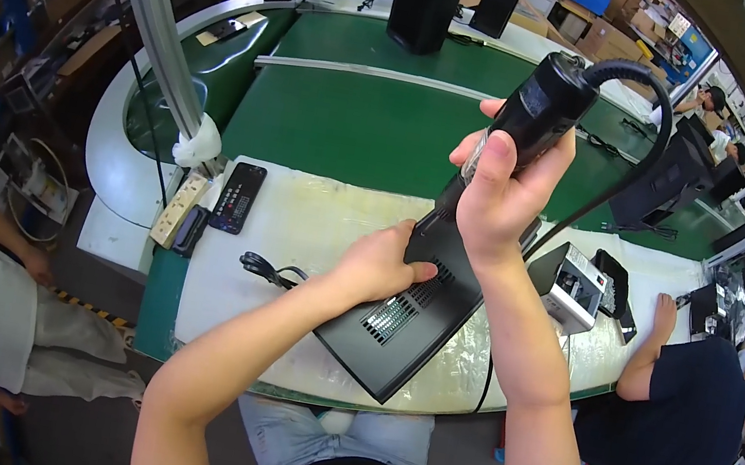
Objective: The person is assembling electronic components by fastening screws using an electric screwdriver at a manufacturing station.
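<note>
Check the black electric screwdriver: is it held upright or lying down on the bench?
Upright, slightly tilted. The right hand grips the black electric screwdriver with its tip down on the black box, which the left hand steadies.

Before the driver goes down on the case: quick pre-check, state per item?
1. Left hand steadying black case: ok.
2. Right hand has a full grip on electric screwdriver: ok.
3. Bit seated on a screw: cannot tell, tip hidden behind the hands.
4. Driver cable hanging free of the case: ok.
5. Case flat on white padded mat: ok.
6. Black cord on the mat clear of the case: cannot tell.
</note>
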Motion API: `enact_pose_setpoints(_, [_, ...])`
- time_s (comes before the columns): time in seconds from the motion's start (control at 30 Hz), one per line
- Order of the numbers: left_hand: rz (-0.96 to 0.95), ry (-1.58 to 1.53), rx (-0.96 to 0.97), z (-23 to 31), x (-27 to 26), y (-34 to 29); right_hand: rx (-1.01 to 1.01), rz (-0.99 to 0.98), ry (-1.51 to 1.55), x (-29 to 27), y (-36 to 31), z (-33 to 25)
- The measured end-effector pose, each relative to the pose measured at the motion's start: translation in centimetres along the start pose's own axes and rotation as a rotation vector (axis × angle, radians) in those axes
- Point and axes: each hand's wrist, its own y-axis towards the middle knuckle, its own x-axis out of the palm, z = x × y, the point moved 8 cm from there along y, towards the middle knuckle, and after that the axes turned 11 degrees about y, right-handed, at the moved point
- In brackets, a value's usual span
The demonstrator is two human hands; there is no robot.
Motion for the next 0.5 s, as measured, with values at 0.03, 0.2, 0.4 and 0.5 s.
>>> enact_pose_setpoints(0.03, [-0.003,0.0,0.002,0.1,-0.1,0.0,0.001,0.002,-0.006,0.0,-0.1,0.2])
enact_pose_setpoints(0.2, [0.001,0.036,0.02,0.1,-0.2,0.3,0.023,0.017,0.017,-0.1,-0.2,1.1])
enact_pose_setpoints(0.4, [-0.012,0.045,0.022,0.5,-0.2,-0.1,0.055,0.012,0.035,-0.2,-0.3,1.5])
enact_pose_setpoints(0.5, [0.017,0.065,0.031,0.3,-0.1,-0.3,0.06,0.005,0.051,0.1,-0.6,1.5])
